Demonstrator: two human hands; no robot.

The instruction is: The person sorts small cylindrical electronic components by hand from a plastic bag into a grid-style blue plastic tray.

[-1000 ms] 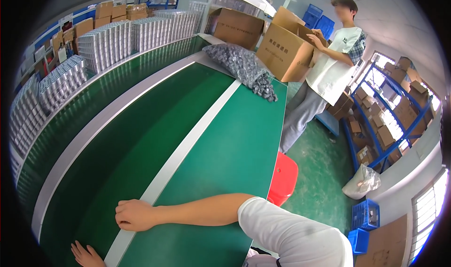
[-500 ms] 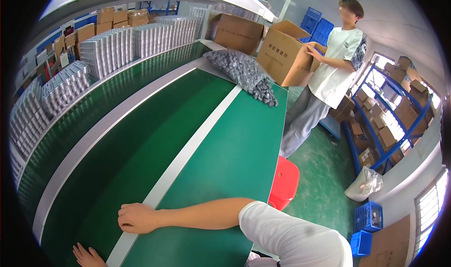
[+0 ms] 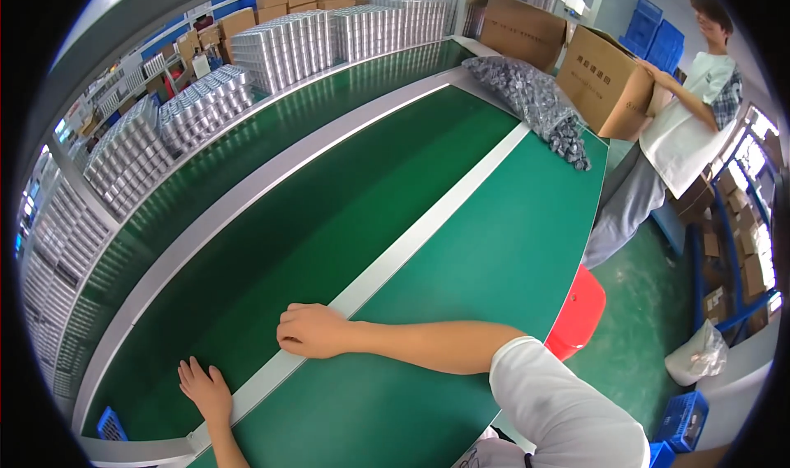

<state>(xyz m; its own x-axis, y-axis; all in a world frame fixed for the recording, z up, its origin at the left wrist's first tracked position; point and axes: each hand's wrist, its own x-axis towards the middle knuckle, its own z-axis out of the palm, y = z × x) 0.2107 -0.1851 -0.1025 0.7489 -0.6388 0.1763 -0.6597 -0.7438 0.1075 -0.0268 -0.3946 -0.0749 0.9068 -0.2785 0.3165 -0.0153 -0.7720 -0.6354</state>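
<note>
White divider strip [image 3: 411,246] on the green surface [image 3: 494,254] lies under the loosely curled, empty right hand [image 3: 313,330], left hand [image 3: 206,388] flat and empty beside; keep both palms steady.

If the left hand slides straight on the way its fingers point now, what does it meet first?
Probably nothing close: the left hand lies flat on the dark green conveyor belt, fingers pointing up the bare belt. Its grey side rail lies further that way; depth unclear.

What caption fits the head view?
Both bare hands, left hand and right hand, rest empty on a green conveyor table.
</note>
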